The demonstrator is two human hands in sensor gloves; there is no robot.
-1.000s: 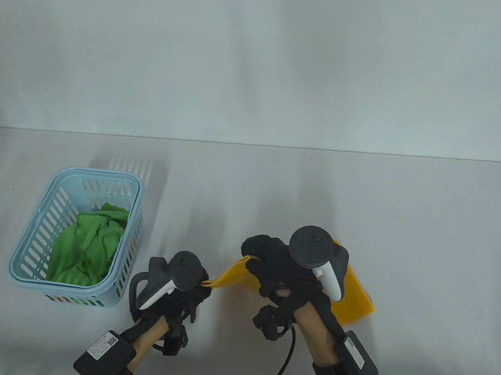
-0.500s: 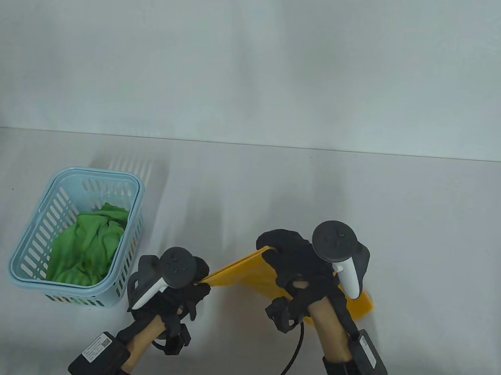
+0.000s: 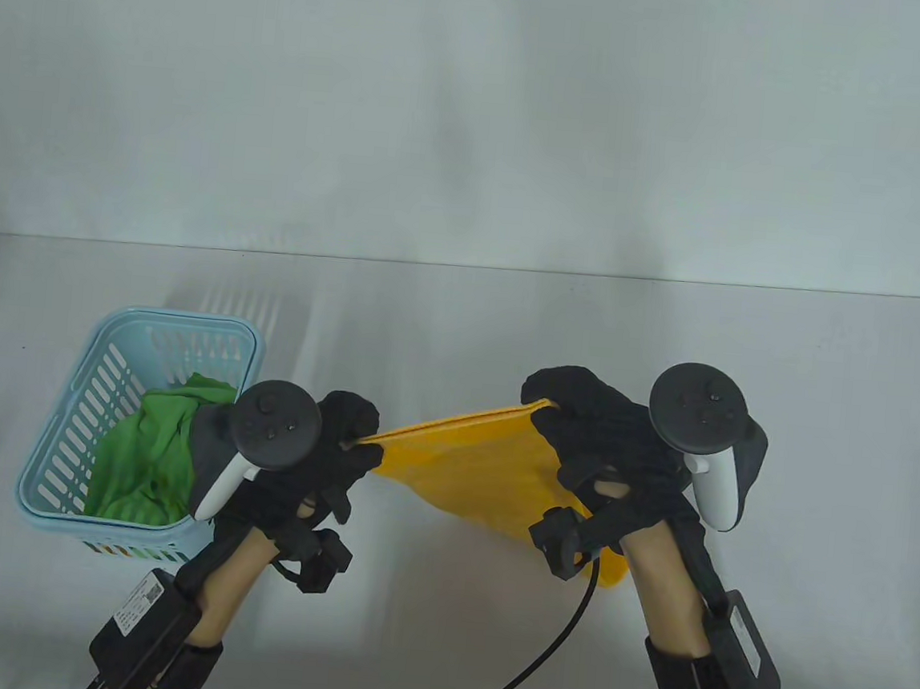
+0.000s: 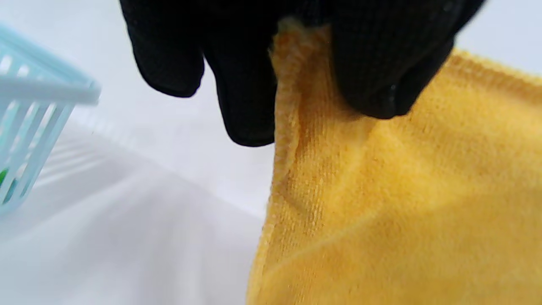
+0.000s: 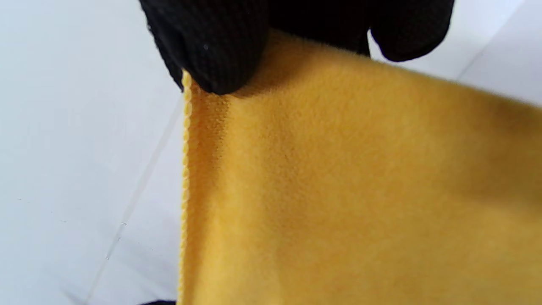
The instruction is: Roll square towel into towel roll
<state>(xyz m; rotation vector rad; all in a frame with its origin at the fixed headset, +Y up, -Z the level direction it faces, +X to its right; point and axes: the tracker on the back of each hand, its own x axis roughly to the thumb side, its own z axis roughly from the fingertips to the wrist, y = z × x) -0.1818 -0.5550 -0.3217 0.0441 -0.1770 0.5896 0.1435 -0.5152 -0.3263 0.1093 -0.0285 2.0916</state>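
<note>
Right of the basket (image 3: 62,479), left hand (image 3: 338,446) and right hand (image 3: 604,445) pinch the yellow towel's (image 3: 473,474) top corners, apparently lifted off the table (image 3: 784,405).

Square terry towel (image 3: 473,466): plain yellow-orange, no print; fine woven ribbing visible in left wrist view (image 4: 402,203); matching yellow stitched hem in right wrist view (image 5: 338,190).
Knit sensor gloves, left hand (image 3: 330,454) and right hand (image 3: 604,445): black.
Slotted plastic basket (image 3: 58,438): pale blue.
Crumpled cloth (image 3: 153,454) in basket: bright green, plain.
Table cover (image 3: 746,386): white.
</note>
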